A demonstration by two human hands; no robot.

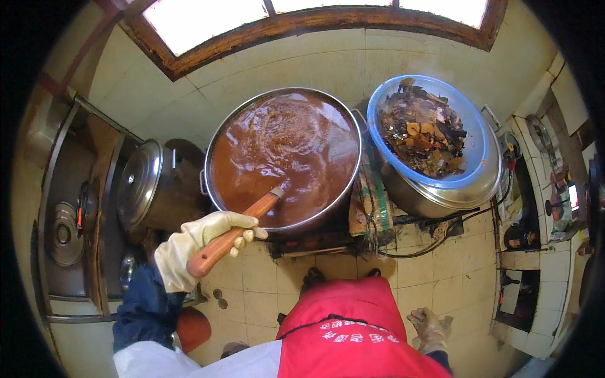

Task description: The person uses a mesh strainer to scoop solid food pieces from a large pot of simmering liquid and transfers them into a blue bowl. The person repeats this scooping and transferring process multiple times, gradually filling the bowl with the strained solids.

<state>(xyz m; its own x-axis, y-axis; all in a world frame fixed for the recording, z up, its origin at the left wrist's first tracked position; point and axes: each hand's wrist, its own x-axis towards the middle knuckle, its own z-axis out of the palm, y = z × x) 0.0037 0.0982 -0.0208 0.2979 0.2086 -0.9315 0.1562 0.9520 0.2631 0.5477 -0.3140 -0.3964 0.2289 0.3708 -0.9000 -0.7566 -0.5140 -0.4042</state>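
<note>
My left hand (212, 245), in a cream rubber glove, grips the wooden handle (250, 212) of a utensil. Its metal end dips into reddish-brown liquid (283, 141), so the head is hidden. The liquid fills a large round metal pot (209, 141) nearly to the rim, and its surface swirls. Low at the right of my red apron (345, 312) hangs my right hand (427, 328), also gloved, fingers apart, holding nothing. Right of the pot, a blue translucent plastic basin (477, 146) holds wet, dark spices and leaves (423, 127); it rests on a lidded metal pot (435, 201).
A lidded stockpot (142, 184) stands at the left, beside a metal-framed shelf (61, 165). A red bucket (193, 328) sits on the tiled floor (264, 283). A black hose (420, 253) runs below the right pot. Tiled shelving (550, 269) lines the right side; a window (321, 14) is above.
</note>
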